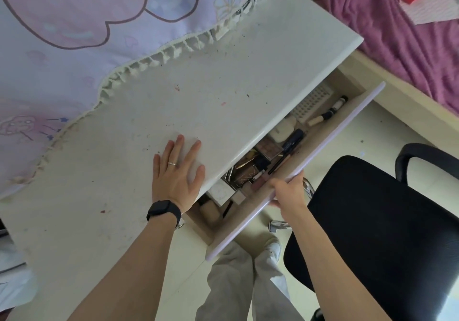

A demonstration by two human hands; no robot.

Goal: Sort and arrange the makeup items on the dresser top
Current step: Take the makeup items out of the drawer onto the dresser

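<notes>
Makeup (pixel 267 158) is all jumbled inside the open drawer (pixel 332 134) under the dresser surface (pixel 198 84): palettes, tubes, pencils, a compact. My right hand (pixel 288 192) has its fingers (pixel 277 185) curled round the drawer's front edge. My left hand (pixel 177 175) lies flat on the surface by its front edge, spread out, holding nothing. A black chair (pixel 372 221) sits just beside the drawer.

Broad free run across tabletop (pixel 188 77), bounded far and left by frilled bedcover (pixel 74 47) lapping over it. Left hand (pixel 177 176) flat at near edge. Narrow slot into open drawer (pixel 342 124) between tabletop edge and drawer front, packed with makeup items (pixel 263 151). Right hand (pixel 289 191) gripping drawer front; black chair (pixel 372 221) close on right.
</notes>
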